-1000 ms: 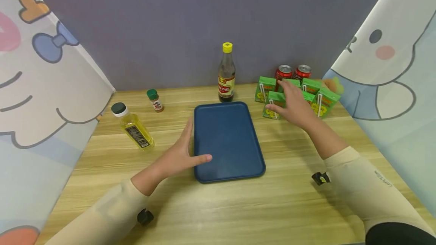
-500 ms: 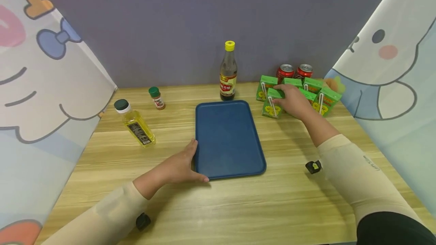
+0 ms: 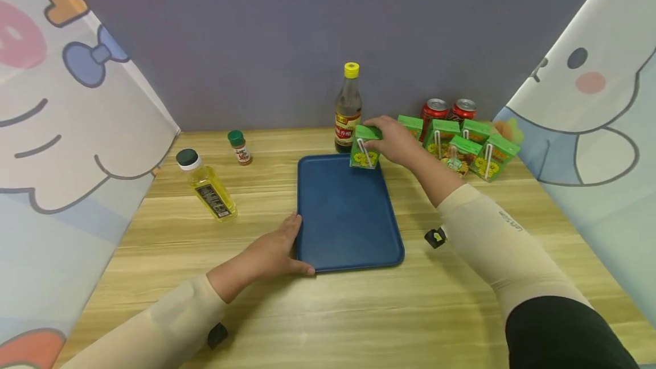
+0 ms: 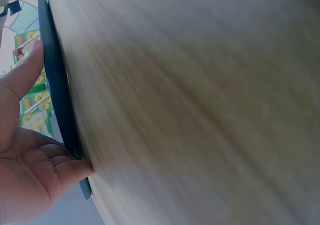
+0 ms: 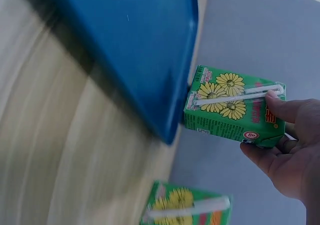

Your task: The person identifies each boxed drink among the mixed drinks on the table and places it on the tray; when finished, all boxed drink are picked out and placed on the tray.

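Note:
My right hand pinches a green juice carton with a white straw and yellow flowers on its front. The carton is upright at the far right corner of the dark blue tray. In the right wrist view, my thumb lies on the front of the carton, near its top, and my fingers are behind it. At the near left corner of the tray, my left hand rests with thumb and fingers spread, touching the rim. The left wrist view has the thumb and fingertips against the tray edge.
Behind the carton stands a dark sauce bottle with a yellow cap. Several green cartons and two red cans cluster at the right. To the left are an oil bottle and a small green-capped spice jar.
My right hand took a carton from the front of the group and brought it left to the tray's far corner. My left hand came down onto the tray's near left corner.

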Demonstrator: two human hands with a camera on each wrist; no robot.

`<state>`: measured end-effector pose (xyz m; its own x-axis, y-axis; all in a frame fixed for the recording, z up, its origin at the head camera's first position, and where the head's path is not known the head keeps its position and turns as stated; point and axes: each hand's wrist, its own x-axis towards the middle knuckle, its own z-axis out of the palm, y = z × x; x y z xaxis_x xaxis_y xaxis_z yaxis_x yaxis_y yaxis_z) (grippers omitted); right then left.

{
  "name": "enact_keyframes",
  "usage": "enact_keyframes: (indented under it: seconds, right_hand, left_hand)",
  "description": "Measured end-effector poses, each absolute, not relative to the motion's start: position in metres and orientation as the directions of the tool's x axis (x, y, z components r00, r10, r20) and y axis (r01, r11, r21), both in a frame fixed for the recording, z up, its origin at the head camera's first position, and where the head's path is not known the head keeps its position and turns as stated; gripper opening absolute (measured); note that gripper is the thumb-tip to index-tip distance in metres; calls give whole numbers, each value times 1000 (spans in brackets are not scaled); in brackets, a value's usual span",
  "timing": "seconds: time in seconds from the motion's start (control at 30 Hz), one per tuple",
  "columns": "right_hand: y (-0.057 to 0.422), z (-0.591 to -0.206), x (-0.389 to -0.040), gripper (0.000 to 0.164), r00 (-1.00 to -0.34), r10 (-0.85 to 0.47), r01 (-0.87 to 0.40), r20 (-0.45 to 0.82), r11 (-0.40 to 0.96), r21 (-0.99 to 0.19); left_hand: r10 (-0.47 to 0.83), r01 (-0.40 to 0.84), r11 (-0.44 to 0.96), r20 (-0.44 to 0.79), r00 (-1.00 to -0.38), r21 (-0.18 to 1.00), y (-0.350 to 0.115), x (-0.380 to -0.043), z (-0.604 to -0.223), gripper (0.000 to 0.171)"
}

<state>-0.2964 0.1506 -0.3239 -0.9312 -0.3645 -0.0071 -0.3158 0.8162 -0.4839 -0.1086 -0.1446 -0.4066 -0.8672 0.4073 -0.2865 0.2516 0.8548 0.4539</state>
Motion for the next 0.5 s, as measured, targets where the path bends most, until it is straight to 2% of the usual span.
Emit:
enact_keyframes:
  seconds: [0.23, 0.5]
  right_hand:
    - [109, -348, -304, 57, -899, -438, -391, 9, 791, -470]
    - [72, -353, -305, 57, -883, -467, -436, 52, 773, -460]
  left_hand:
    - [402, 252, 864, -295, -867, 437, -141, -108, -406, 123]
    - [382, 236, 875, -302, -874, 423, -142, -107, -404, 122]
